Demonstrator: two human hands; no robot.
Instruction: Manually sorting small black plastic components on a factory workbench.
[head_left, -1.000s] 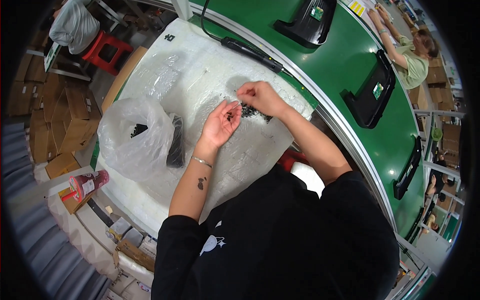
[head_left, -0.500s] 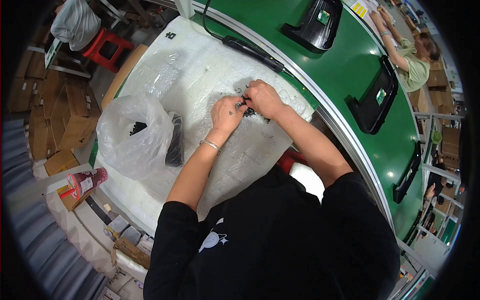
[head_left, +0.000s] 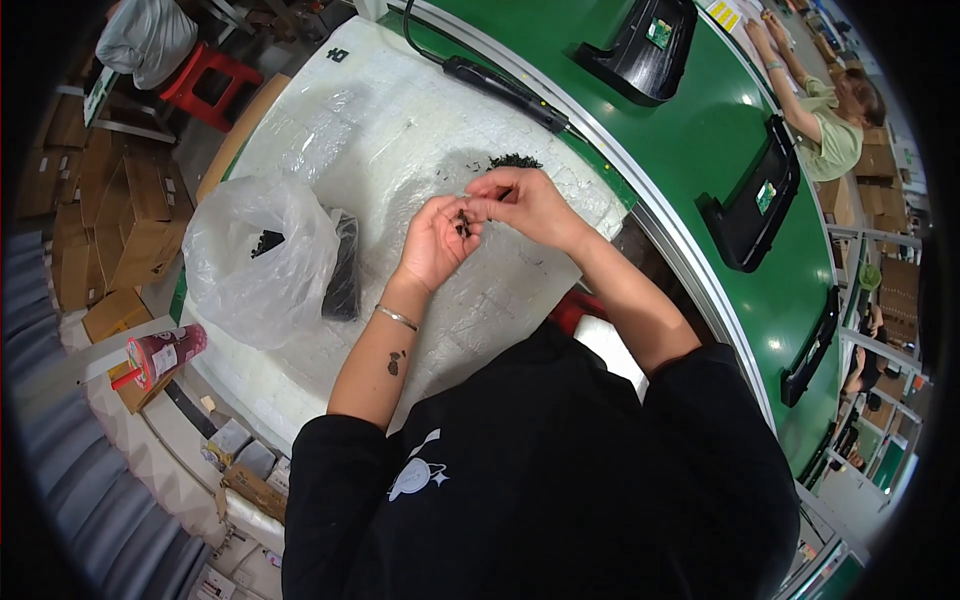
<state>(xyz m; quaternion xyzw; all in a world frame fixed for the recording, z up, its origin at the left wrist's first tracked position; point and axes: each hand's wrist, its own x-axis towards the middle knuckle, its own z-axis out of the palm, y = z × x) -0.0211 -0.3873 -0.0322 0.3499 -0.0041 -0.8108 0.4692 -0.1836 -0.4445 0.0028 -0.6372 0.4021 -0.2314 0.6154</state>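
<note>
My left hand (head_left: 437, 243) is turned palm up and cupped, with a few small black screws (head_left: 462, 224) lying at its curled fingers. Over those fingertips, my right hand (head_left: 525, 205) closes thumb and fingers in a pinch; a dark bit shows in it, too small to make out. Just beyond both hands, a pile of small black screws (head_left: 515, 161) lies on the white foam-topped work surface (head_left: 400, 130), with a few stray ones beside it.
Left of my hands stand an open clear plastic bag (head_left: 240, 300) with black parts inside and a dark block (head_left: 342, 270). A corded black electric screwdriver (head_left: 505, 92) lies along the far edge. Black housings (head_left: 750, 200) sit on the green conveyor (head_left: 680, 150). A red cup (head_left: 168, 355) is at left.
My hands have drawn back from the screw pile, uncovering it. The left hand has turned palm up with screws in it; the right now pinches above it.
</note>
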